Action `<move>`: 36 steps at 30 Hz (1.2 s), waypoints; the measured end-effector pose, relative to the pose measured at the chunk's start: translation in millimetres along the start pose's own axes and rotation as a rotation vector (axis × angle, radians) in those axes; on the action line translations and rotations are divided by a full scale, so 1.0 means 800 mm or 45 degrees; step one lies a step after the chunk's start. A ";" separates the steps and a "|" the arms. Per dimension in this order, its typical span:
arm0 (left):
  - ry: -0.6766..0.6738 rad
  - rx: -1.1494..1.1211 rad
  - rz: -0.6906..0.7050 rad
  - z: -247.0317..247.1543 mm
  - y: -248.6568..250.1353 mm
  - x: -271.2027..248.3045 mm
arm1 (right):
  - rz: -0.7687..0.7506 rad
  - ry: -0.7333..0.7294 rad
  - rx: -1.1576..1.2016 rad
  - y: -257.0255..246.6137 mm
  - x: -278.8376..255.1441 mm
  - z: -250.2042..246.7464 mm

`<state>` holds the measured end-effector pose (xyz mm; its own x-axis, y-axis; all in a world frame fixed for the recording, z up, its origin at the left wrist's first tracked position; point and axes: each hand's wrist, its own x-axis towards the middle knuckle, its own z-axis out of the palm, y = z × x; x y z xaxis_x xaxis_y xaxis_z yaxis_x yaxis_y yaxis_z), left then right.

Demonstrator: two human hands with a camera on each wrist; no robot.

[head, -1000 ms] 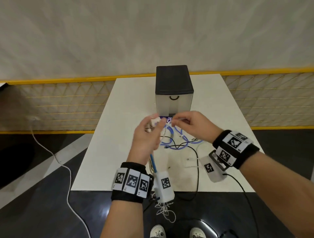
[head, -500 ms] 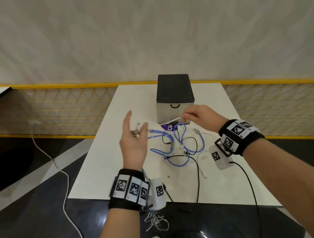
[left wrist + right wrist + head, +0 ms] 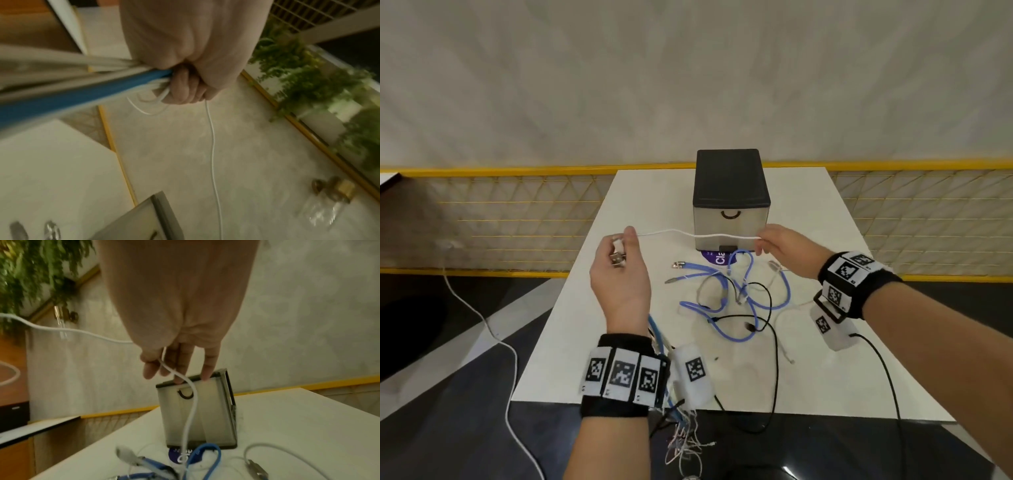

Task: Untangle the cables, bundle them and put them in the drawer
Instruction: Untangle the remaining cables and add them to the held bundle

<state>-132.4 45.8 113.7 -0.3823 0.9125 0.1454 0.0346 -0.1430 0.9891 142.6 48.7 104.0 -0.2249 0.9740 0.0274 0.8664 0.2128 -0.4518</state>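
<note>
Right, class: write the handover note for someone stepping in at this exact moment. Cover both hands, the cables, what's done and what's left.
Left hand: grips the white cable near its plug end.
Right hand: pinches the same cable further along; it spans the air between the hands, in front of the drawer.
Blue cables and black cable: tangled on the table.
Drawer: shut.
Done: white cable partly lifted from the pile.
Left: finish untangling, bundle, open the drawer, store everything.
</note>
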 end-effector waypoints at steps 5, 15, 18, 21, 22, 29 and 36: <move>-0.069 0.040 -0.077 0.004 -0.007 -0.019 | 0.259 0.312 -0.023 0.016 0.015 0.009; -0.004 -0.013 -0.077 -0.010 -0.014 -0.016 | 0.263 0.582 0.193 0.009 0.020 -0.006; -0.002 -0.018 -0.093 -0.015 -0.017 -0.014 | 0.154 0.534 0.220 0.002 0.012 -0.012; -0.005 -0.020 -0.110 -0.022 -0.020 -0.014 | 0.147 0.341 0.183 -0.007 0.007 -0.025; -0.010 -0.022 -0.109 -0.023 -0.020 -0.015 | 0.147 0.295 0.151 -0.009 0.006 -0.030; -0.027 -0.028 -0.105 -0.027 -0.022 -0.020 | -0.188 0.027 -0.483 -0.012 0.003 -0.048; -0.096 0.012 -0.122 -0.021 -0.022 -0.027 | -0.296 0.260 -0.303 -0.009 0.007 -0.051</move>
<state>-140.3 22.1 92.9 -0.3134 0.9483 0.0510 0.0099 -0.0505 0.9987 153.0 55.9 144.0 -0.3552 0.8879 0.2922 0.8872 0.4187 -0.1937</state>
